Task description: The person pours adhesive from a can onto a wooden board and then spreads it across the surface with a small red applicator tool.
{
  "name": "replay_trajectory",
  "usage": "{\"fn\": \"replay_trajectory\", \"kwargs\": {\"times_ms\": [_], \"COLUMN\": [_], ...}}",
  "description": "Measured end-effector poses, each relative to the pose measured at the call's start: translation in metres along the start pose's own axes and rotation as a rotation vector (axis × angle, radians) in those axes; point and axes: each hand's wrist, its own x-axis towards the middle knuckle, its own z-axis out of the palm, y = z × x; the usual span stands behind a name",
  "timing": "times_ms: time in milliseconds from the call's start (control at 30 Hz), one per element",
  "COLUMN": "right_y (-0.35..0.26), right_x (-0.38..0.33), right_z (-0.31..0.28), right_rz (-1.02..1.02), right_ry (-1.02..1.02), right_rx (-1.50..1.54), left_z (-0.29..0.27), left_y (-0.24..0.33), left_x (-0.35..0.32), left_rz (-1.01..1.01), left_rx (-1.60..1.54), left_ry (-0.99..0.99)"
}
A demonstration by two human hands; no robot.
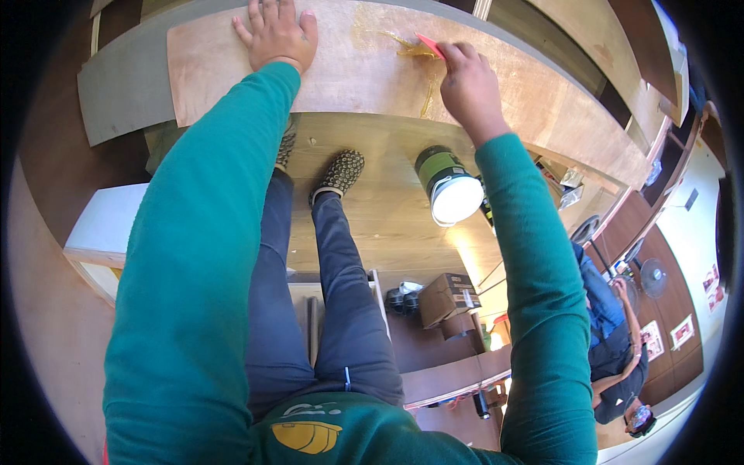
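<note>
A long pale wooden board (349,85) lies across the far side in front of me. My left hand (279,37) rests flat on the board's left part, fingers spread, holding nothing. In my right hand (471,87) a red flat spreader (429,45) is pinched, its edge down at the board. Amber glue (415,51) lies in streaks under and left of the spreader, with a thin line running toward the near edge. A grey panel (116,97) shows beneath the board at its left end.
Below the board's near edge stands a green and black bucket (438,167) with a white top. A cardboard box (449,300) sits lower down. A white-topped box (108,225) is at left. Another person (620,349) and a fan (653,277) are at right.
</note>
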Motion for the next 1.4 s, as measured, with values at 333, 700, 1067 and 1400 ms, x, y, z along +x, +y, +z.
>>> {"fn": "replay_trajectory", "kwargs": {"times_ms": [333, 700, 1067, 1400], "right_y": [-0.005, -0.06, -0.063, -0.069], "right_x": [-0.044, -0.132, -0.009, -0.031], "right_z": [0.017, 0.001, 0.021, 0.023], "right_rz": [-0.025, 0.375, 0.017, 0.18], "right_ry": [-0.137, -0.127, 0.154, 0.141], "right_rx": [-0.011, 0.745, -0.024, 0.187], "left_z": [-0.001, 0.012, -0.028, -0.048], "left_y": [0.0, -0.02, -0.169, -0.076], "left_x": [0.002, -0.001, -0.107, -0.104], "left_rz": [-0.017, 0.092, 0.255, 0.041], "left_rx": [-0.093, -0.223, -0.265, -0.345], "left_ry": [-0.033, 0.02, -0.077, -0.163]}}
